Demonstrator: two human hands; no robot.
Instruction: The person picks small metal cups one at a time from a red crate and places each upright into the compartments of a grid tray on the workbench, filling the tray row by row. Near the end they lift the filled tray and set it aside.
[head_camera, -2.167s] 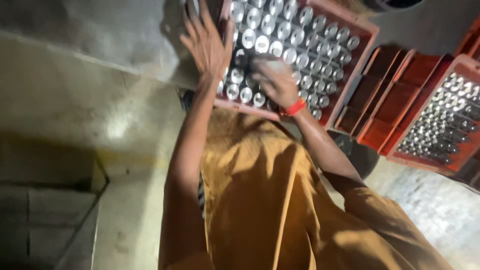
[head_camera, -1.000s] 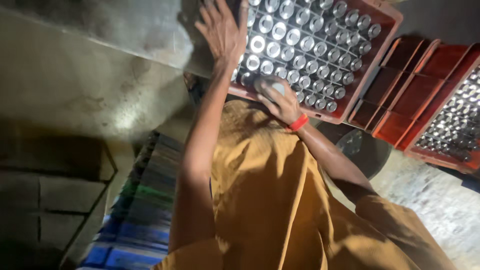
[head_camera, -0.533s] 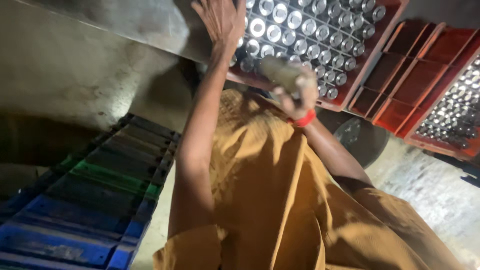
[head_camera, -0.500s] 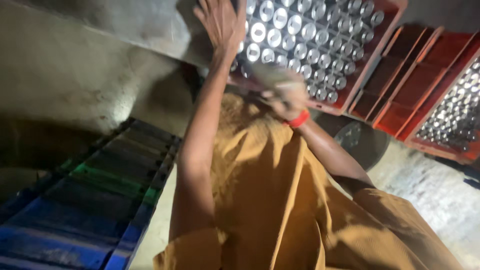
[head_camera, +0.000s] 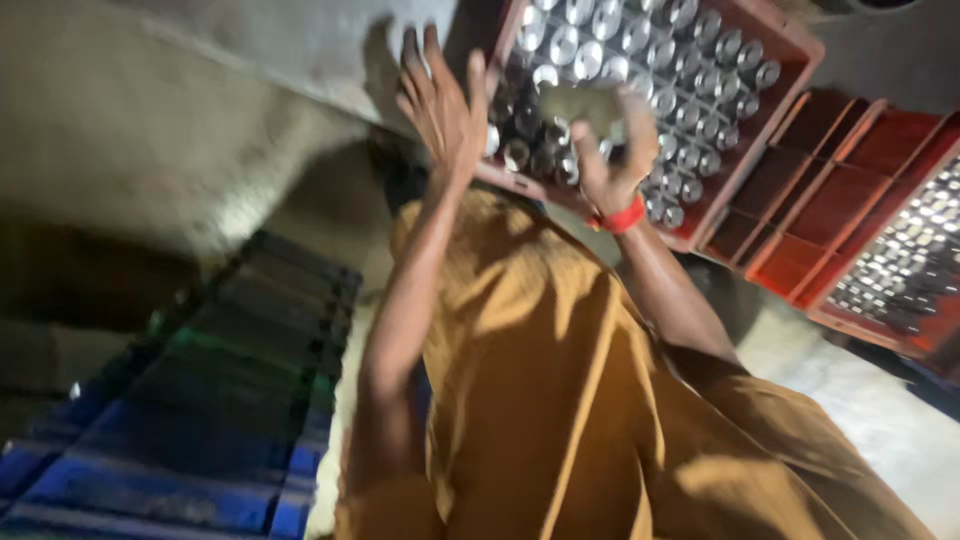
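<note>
Head view: bottle (head_camera: 580, 103) within right-hand fingers (head_camera: 603, 165).

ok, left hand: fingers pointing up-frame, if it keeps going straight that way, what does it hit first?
Most likely the near corner of the red crate of capped bottles. The left hand is open, fingertips by that corner against the grey wall. Depth is unclear, so it might pass beside the crate and meet the wall instead.
</note>
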